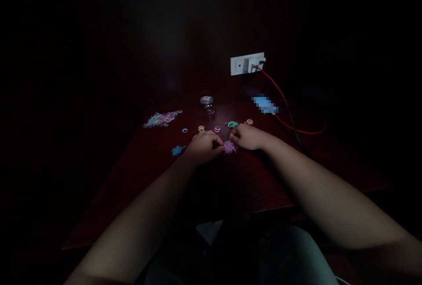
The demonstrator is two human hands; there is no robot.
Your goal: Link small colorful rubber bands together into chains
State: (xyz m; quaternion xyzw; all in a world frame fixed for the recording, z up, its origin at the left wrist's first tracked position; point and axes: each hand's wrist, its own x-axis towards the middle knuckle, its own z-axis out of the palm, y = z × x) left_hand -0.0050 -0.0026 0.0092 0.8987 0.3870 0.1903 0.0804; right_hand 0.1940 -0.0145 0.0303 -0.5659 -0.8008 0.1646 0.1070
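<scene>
A small pile of purple elastic hair bands [230, 146] lies on the dark red table between my hands. My left hand [205, 145] is at the pile's left edge, thumb and forefinger drawn together; what they pinch is too dim to make out. At the pile's upper right, my right hand [248, 136] has its fingers curled closed and pointing down, and their tips hide anything in them. Just beyond the right fingers sits a clump of green bands [232, 124]. Left of my left hand is a blue pile of bands [177, 150].
A mixed heap of bands [161, 119] lies back left. Behind the hands are a yellow band bundle [201, 128], a pink one [217, 129], an orange one [249, 122] and a light blue ring [184, 130]. A clear jar [207, 104] stands behind; a red cable [278, 86] runs from the wall socket [242, 64].
</scene>
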